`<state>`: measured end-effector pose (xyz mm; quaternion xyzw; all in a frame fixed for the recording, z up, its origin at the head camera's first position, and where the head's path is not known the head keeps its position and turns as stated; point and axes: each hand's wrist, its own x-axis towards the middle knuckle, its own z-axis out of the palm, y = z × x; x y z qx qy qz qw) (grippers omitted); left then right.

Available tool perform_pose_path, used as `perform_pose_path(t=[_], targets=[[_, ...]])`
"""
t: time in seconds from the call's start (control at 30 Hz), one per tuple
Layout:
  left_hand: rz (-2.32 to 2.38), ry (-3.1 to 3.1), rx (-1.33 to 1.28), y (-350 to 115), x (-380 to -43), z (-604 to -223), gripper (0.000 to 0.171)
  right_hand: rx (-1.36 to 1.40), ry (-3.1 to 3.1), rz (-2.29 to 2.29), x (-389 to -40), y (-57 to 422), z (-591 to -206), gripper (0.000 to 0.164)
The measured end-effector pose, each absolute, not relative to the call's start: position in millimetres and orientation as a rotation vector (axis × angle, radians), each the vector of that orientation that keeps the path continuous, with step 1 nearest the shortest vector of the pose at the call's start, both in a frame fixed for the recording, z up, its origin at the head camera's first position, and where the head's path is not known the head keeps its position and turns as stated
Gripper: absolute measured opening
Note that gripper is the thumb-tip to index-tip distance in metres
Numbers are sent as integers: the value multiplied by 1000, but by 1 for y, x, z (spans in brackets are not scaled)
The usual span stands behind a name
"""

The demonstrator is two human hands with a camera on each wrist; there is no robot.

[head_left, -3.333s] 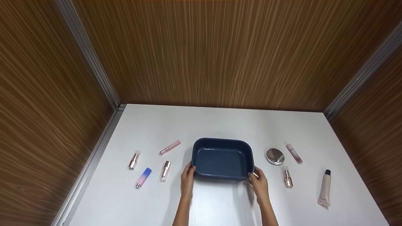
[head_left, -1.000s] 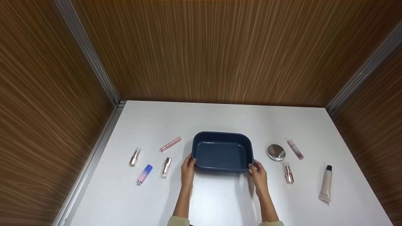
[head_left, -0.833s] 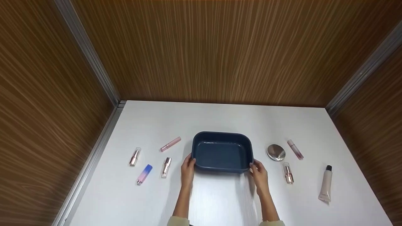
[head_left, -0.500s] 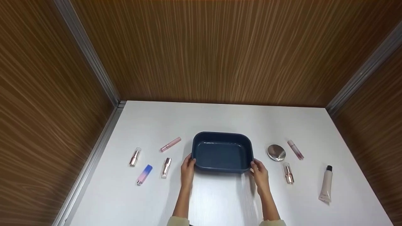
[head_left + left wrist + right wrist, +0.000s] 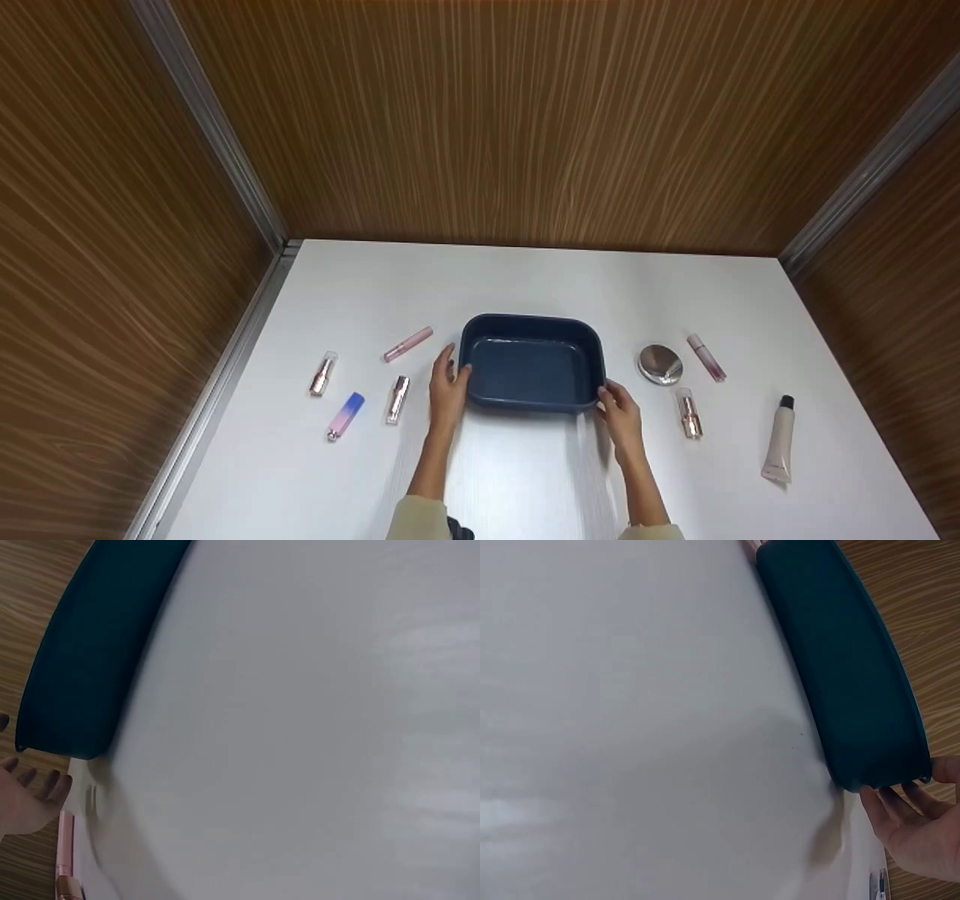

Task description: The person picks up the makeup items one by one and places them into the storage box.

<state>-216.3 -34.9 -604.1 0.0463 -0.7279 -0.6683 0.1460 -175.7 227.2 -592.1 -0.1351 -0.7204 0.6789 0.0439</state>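
Note:
A dark blue rectangular baking dish (image 5: 525,367) with rounded corners stands on the white table, its inside bare. My left hand (image 5: 448,394) is at the dish's near left corner. In the left wrist view a gap shows between that hand's spread fingers (image 5: 52,784) and the dish wall (image 5: 82,652). At the near right corner my right hand (image 5: 621,420) grips the dish, thumb at the rim and fingers against the outer wall, as the right wrist view shows. A pink lip gloss tube (image 5: 408,344) and a clear-capped lipstick (image 5: 397,400) lie left of my left hand.
Farther left are another lipstick (image 5: 322,373) and a blue-pink lipstick (image 5: 346,416). A silver compact (image 5: 660,364), a lip gloss (image 5: 706,357), a lipstick (image 5: 688,412) and a squeeze tube (image 5: 779,440) lie to the right. Wood-grain panels (image 5: 495,127) enclose the table (image 5: 525,277).
My left hand has let go of the dish's corner and its fingers have spread, moving slightly left and away. The right hand keeps its grip, and the dish stays where it was.

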Motion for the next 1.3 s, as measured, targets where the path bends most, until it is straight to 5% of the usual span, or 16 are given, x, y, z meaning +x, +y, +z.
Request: perform_pose_path(t=[0.33,1.3], targets=[[-1324,-2459,-159,-39,-237,-600,54,-396,-2194,2067,-178,229,-594,38],[-1042,-2637,-271,-32,-237,-610,63,-431,-2186,2101,-177,228,-593,40]])
